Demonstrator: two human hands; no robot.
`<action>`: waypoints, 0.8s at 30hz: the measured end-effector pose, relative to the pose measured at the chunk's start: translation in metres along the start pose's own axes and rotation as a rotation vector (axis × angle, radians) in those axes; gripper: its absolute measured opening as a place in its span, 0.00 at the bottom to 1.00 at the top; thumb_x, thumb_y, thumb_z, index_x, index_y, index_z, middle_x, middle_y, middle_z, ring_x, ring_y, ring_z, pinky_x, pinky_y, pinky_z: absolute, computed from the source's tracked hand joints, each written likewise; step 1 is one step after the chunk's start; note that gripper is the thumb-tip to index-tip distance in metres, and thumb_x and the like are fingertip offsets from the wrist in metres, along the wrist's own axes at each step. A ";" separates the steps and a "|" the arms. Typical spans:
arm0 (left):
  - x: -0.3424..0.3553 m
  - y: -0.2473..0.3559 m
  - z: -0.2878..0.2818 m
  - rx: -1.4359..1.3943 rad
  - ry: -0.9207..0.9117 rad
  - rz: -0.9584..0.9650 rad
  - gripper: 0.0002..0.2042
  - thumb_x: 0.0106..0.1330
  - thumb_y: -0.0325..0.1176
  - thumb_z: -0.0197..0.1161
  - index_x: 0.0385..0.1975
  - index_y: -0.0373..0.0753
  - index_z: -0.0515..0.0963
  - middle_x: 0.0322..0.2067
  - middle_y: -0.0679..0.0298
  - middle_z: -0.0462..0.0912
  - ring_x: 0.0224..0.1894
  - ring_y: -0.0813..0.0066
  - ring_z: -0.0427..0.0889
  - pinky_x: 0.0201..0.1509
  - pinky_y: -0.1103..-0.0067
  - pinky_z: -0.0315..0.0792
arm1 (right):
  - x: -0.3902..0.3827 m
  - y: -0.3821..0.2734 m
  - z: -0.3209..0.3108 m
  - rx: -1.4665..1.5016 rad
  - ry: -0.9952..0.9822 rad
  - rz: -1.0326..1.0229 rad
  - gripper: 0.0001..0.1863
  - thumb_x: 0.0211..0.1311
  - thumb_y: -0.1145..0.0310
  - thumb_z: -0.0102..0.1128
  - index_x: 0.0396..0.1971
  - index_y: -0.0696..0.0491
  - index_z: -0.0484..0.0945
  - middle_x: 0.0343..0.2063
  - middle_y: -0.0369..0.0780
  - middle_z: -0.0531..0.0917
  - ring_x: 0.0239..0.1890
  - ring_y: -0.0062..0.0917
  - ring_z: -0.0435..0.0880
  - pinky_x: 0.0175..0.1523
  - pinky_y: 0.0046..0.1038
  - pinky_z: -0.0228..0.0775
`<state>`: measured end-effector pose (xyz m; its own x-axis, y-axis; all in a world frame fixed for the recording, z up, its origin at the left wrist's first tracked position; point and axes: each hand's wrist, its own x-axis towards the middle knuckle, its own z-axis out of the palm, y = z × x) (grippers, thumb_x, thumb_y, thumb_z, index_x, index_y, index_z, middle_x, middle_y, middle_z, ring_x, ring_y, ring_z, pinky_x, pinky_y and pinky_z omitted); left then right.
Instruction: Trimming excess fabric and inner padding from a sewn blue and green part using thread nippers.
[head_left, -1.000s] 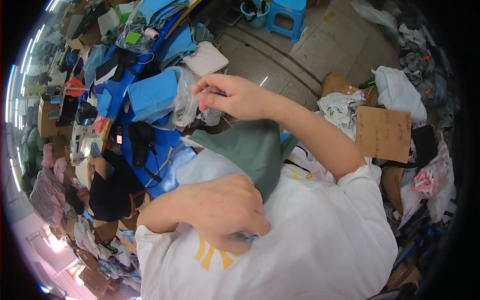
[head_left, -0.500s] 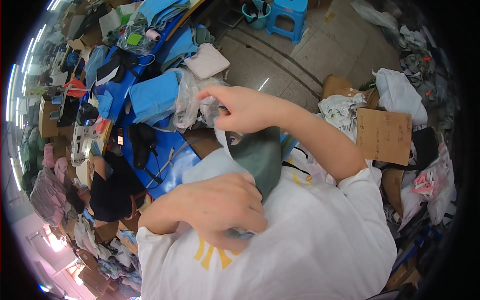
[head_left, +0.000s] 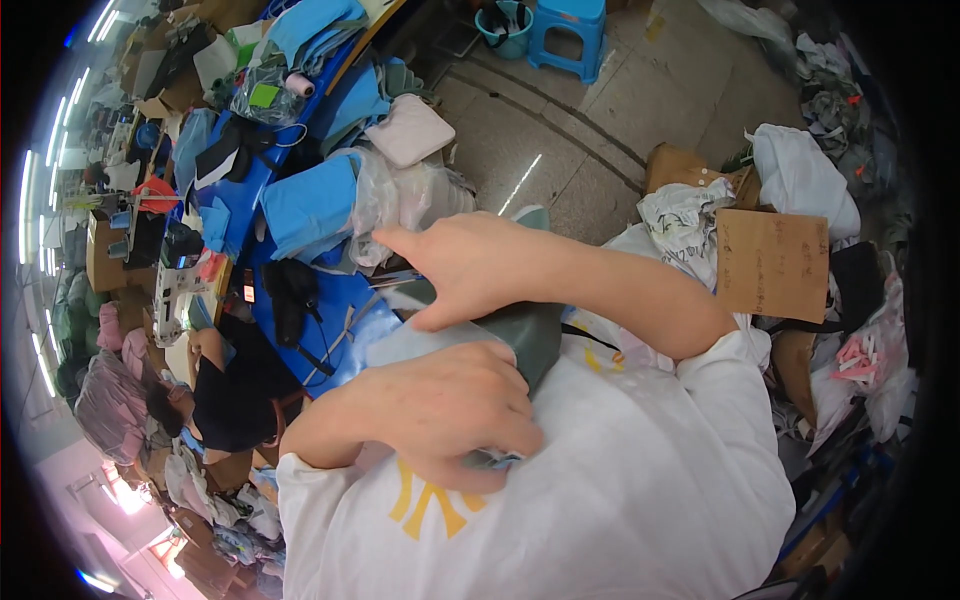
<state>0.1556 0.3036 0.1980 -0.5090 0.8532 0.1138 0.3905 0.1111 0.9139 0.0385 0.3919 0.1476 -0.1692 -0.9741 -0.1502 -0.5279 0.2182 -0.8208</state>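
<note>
A piece of fabric lies across my front, with a dark green side and a pale grey-white part. My left hand is curled closed in front of my chest, and a bit of the cloth shows between its thumb and fingers. Farther out, my right hand hovers over the fabric's far part. Its index finger stretches to the left and its thumb points down, apart from it; the other fingers are mostly hidden. Beyond its fingertips lies a clear plastic bag beside folded blue fabric.
A blue table runs along the left, bearing a black bag and a thread cone. Another person sits at the left. Right of me are a cardboard piece and white bags. A blue stool stands far off.
My right hand has moved slightly down and left, and its thumb and index finger have spread apart. The fabric's raised far edge has dropped. My left hand stays nearly in place.
</note>
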 end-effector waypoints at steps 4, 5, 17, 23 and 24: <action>0.008 0.000 -0.014 0.006 -0.095 -0.072 0.08 0.51 0.34 0.66 0.20 0.41 0.73 0.22 0.67 0.75 0.29 0.64 0.77 0.33 0.70 0.62 | -0.008 0.038 0.000 0.015 0.274 -0.036 0.43 0.53 0.60 0.66 0.70 0.51 0.59 0.26 0.49 0.84 0.30 0.40 0.84 0.34 0.40 0.74; 0.006 -0.001 -0.019 0.004 -0.097 -0.073 0.08 0.51 0.34 0.66 0.20 0.41 0.73 0.22 0.67 0.75 0.29 0.64 0.77 0.33 0.70 0.62 | -0.017 0.046 -0.006 0.174 0.408 0.031 0.41 0.54 0.65 0.65 0.70 0.48 0.60 0.26 0.45 0.83 0.27 0.32 0.82 0.32 0.36 0.73; -0.016 0.032 -0.086 0.824 0.568 -0.584 0.08 0.57 0.21 0.67 0.27 0.33 0.72 0.57 0.47 0.77 0.55 0.50 0.78 0.58 0.66 0.69 | -0.084 0.176 -0.025 0.510 1.207 0.407 0.37 0.60 0.63 0.70 0.66 0.57 0.64 0.22 0.30 0.73 0.26 0.13 0.71 0.34 0.22 0.68; 0.010 0.046 -0.097 0.924 0.643 -0.699 0.09 0.59 0.22 0.69 0.30 0.31 0.72 0.46 0.53 0.84 0.44 0.60 0.82 0.49 0.72 0.73 | -0.096 0.169 -0.011 0.724 1.277 0.172 0.29 0.62 0.63 0.70 0.59 0.57 0.70 0.21 0.31 0.73 0.24 0.13 0.68 0.32 0.20 0.65; 0.015 0.049 -0.099 0.943 0.646 -0.701 0.09 0.59 0.21 0.69 0.30 0.31 0.72 0.46 0.54 0.84 0.44 0.60 0.82 0.49 0.72 0.74 | -0.093 0.166 -0.007 0.686 1.293 0.079 0.27 0.61 0.63 0.71 0.57 0.54 0.71 0.24 0.31 0.75 0.23 0.12 0.66 0.31 0.18 0.62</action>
<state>0.0910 0.2713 0.2830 -0.9846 0.1091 0.1367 0.1428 0.9527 0.2683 -0.0394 0.5192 0.0291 -0.9855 -0.1499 0.0789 -0.0540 -0.1633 -0.9851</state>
